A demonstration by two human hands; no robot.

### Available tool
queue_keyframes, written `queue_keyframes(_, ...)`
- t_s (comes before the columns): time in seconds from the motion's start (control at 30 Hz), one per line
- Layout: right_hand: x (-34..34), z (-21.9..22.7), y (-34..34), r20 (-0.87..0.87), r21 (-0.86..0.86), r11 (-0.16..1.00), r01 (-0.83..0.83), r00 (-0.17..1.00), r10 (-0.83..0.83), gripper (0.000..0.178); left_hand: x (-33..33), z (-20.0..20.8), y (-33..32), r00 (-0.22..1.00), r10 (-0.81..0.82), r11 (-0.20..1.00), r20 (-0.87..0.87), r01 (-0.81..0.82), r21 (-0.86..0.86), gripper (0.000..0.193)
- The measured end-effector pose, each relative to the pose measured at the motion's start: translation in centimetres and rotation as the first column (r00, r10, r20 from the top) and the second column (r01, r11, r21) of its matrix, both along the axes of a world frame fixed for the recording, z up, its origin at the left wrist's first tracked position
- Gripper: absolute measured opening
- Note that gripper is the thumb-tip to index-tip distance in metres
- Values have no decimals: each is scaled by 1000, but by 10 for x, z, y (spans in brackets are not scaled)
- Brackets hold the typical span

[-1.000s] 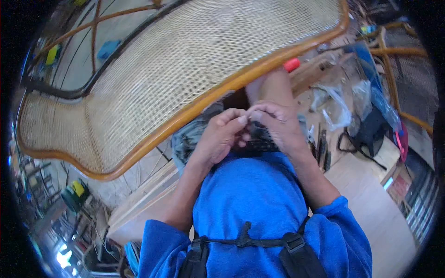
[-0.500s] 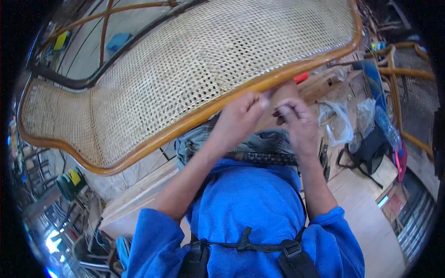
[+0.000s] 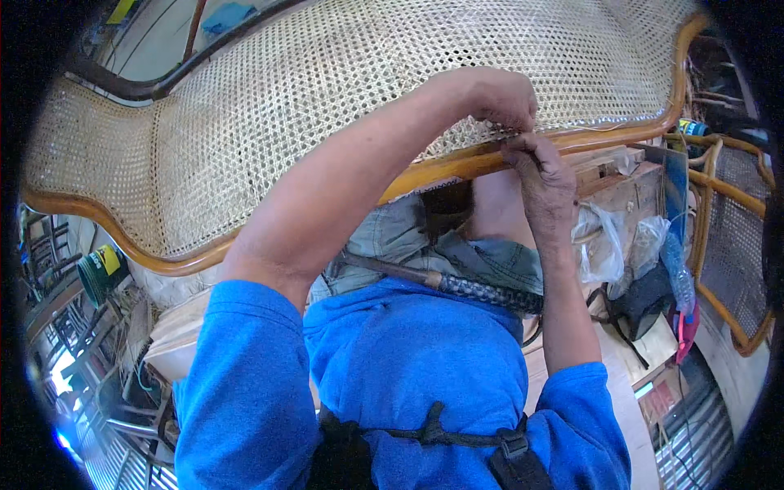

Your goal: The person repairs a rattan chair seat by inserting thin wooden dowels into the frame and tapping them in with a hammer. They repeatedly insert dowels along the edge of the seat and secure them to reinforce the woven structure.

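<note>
At the cane chair frame (image 3: 441,167), left hand (image 3: 502,98) and right hand (image 3: 543,175) pinch closed.

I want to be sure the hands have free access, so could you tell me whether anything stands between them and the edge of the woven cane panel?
Nothing visible does. The left hand and right hand already rest on the woven cane panel at its wooden frame.

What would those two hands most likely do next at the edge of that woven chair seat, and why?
Probably pull the strand snug along the rim. The left hand pinches at the edge of the woven cane panel, and the right hand grips the wooden frame right below it, steadying that spot.
</note>
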State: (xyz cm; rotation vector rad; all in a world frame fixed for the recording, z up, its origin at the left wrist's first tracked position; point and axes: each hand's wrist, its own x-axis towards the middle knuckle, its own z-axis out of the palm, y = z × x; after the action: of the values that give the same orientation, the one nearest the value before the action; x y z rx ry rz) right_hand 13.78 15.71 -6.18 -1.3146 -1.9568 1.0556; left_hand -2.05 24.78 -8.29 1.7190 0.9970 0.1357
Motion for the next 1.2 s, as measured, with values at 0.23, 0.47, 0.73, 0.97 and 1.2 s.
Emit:
queue_keyframes(0.23,-13,5,7,5,-22,997,69,998,-69,13,9,-9,12,995,-20,988,-102,35,148,20)
queue_keyframes(0.47,-16,-7,9,167,128,992,16,985,-37,11,14,-1,21,984,-54,995,-167,67,75,19)
queue_keyframes(0.73,-20,-14,7,255,273,960,-56,967,-16,15,19,-15,25,989,-63,993,-133,75,93,20)
queue_keyframes(0.97,-26,-16,4,307,422,899,-114,951,-24,13,23,-8,27,975,-154,980,-160,172,103,22)
queue_keyframes(1.2,-23,-14,4,444,412,886,-214,896,10,15,28,1,25,965,-142,983,-221,164,87,23)
